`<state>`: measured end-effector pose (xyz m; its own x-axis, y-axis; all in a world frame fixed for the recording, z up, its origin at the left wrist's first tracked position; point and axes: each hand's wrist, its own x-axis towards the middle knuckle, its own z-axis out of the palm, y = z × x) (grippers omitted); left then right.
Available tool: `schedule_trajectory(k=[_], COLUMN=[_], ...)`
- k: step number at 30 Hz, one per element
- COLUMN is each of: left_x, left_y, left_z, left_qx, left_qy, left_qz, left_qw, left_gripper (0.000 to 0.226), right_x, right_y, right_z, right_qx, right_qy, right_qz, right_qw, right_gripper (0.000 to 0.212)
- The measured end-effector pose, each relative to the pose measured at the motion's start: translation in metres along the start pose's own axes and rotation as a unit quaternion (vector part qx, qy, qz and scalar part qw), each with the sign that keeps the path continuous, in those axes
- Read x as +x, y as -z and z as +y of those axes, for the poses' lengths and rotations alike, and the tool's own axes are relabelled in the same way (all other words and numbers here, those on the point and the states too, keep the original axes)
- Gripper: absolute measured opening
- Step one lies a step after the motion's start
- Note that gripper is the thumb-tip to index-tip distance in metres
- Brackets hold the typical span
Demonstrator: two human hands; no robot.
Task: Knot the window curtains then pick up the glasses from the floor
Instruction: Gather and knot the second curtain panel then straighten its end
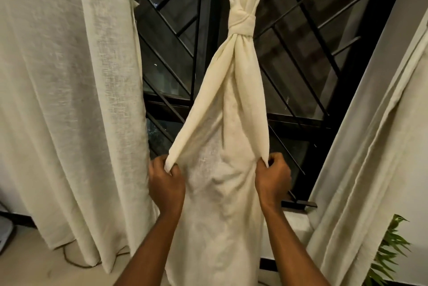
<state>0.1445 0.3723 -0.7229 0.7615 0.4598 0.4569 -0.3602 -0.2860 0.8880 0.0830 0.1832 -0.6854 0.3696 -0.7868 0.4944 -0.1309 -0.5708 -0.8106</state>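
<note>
A cream middle curtain [222,193] hangs in front of the dark window and carries a tight knot [240,20] high up. Below the knot the cloth spreads out into a wide panel. My left hand [165,182] pinches the panel's left edge, and my right hand [272,178] pinches its right edge, so the cloth is stretched between them. Both forearms reach up from the bottom of the view. The glasses are not in view.
An unknotted cream curtain [69,100] hangs on the left, another curtain [370,158] on the right. A black window grille [301,65] with diagonal bars is behind. A green plant [389,251] stands at bottom right. A dark cable [69,260] lies on the floor at left.
</note>
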Motion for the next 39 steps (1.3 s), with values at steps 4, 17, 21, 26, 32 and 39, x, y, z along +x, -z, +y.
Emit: schedule_trajectory(k=[4,17,21,26,32,39], left_x=[-0.058,-0.094,-0.09,-0.077,-0.073,-0.07], left_y=[-0.001,-0.022,-0.031,-0.037,-0.035,-0.02], left_z=[-0.002,-0.013,-0.024,-0.037,-0.048,-0.051], left_qx=[0.0,0.109,0.152,0.188,0.216,0.278], left_qy=[-0.051,-0.102,-0.063,-0.038,-0.094,-0.114], left_qz=[-0.116,-0.262,-0.224,-0.217,-0.26,-0.332], left_qw=[0.992,0.953,0.961,0.957,0.936,0.894], left_gripper=[0.037,0.074,0.041,0.024,0.033,0.039], right_x=[-0.039,-0.063,-0.063,-0.034,0.008,-0.005], right_y=[-0.013,-0.019,-0.012,-0.008,-0.031,-0.057], right_z=[-0.007,-0.016,-0.019,-0.039,-0.117,-0.135], right_qx=[0.032,-0.04,-0.128,-0.002,-0.115,-0.331], right_qy=[0.073,0.17,0.256,0.392,0.514,0.442], right_qz=[-0.097,-0.255,-0.329,-0.099,-0.063,-0.344], right_qw=[0.992,0.951,0.9,0.914,0.847,0.759], right_gripper=[0.016,0.025,0.032,0.031,0.046,0.04])
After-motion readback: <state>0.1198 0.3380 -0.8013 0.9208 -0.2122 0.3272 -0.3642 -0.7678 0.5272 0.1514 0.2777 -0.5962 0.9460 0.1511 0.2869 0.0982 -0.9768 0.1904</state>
